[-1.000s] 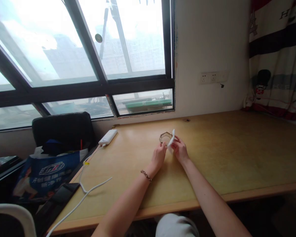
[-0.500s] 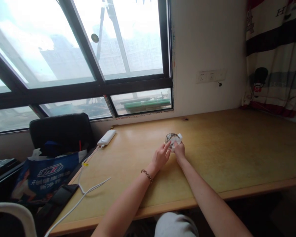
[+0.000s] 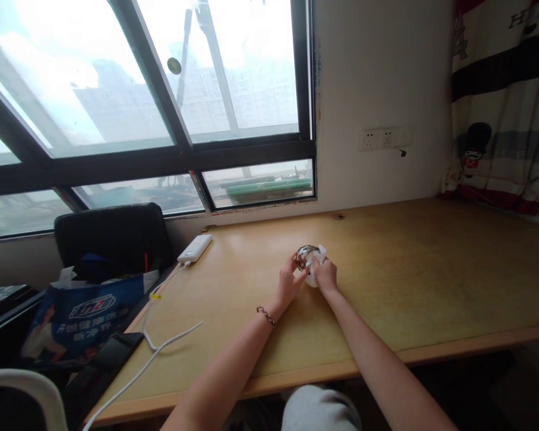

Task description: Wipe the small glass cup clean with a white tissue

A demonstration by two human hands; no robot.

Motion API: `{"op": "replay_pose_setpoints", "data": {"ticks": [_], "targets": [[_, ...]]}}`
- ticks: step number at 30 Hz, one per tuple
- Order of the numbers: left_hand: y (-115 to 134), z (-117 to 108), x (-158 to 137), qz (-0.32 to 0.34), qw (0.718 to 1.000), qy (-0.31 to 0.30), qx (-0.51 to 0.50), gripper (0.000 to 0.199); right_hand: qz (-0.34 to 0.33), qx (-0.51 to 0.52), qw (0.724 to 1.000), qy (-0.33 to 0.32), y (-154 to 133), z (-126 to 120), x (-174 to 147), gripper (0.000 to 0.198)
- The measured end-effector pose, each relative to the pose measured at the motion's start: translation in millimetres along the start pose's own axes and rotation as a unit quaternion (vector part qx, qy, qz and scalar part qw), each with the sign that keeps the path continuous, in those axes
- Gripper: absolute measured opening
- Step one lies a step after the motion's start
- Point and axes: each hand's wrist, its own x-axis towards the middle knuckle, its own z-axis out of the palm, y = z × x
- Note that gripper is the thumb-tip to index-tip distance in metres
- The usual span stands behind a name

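Over the middle of the wooden desk, a shiny, round, silvery object (image 3: 302, 256) with dark reflections is held between my hands; its exact kind is too small to make out. My left hand (image 3: 290, 281) is closed round its left side, the thumb reaching across the near side. A crumpled white tissue (image 3: 315, 276) is gripped in my right hand (image 3: 326, 276) and pressed against the right side of the round object. The tissue hides part of that object. A braided bracelet (image 3: 266, 317) circles my left wrist.
A white power bank (image 3: 194, 248) with a white cable (image 3: 170, 342) lies along the left side of the desk (image 3: 408, 269). Left of the desk are a black chair (image 3: 112, 236) and a blue bag (image 3: 90, 317). A window and a wall with sockets (image 3: 379, 138) stand behind.
My left fingers, earlier laid over the front of the round object, now wrap its left side. More of its shiny surface shows, and the tissue hangs lower.
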Motion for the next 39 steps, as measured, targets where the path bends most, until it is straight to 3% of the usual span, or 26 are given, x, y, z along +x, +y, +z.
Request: {"op": "replay_pose_setpoints", "data": {"ticks": [6, 9, 13, 16, 21, 25, 28, 34, 39], "targets": [[6, -4, -1, -0.005, 0.999, 0.033, 0.025, 0.039, -0.028, 0.031, 0.999, 0.019, -3, -5, -7, 0.036], [8, -8, -1, -0.022, 0.998, 0.056, 0.010, 0.032, -0.058, 0.038, 0.998, -0.001, -6, -4, -10, 0.036], [7, -11, 1, -0.064, 0.994, 0.076, -0.046, 0.031, -0.056, 0.061, 0.995, -0.058, -10, 1, -11, 0.021], [3, -11, 3, -0.104, 0.989, 0.063, -0.088, 0.035, -0.037, 0.078, 0.993, -0.083, -10, 5, -10, 0.020], [-4, -8, 9, -0.155, 0.971, 0.003, -0.184, 0.045, 0.028, 0.055, 0.997, -0.052, -5, 7, -6, 0.025], [-5, -4, 11, -0.145, 0.955, -0.080, -0.245, 0.052, 0.071, 0.040, 0.997, -0.002, 0, 8, -1, 0.030], [-5, -4, 11, -0.134, 0.943, -0.129, -0.278, 0.054, 0.082, 0.025, 0.996, 0.001, 4, 7, 2, 0.035], [-3, -11, 10, -0.176, 0.938, -0.112, -0.278, 0.048, 0.060, -0.028, 0.996, -0.061, 5, 6, 3, 0.044], [-4, -11, 8, -0.213, 0.930, -0.084, -0.287, 0.048, -0.033, -0.066, 0.997, -0.018, 3, -1, -3, 0.031]]}}
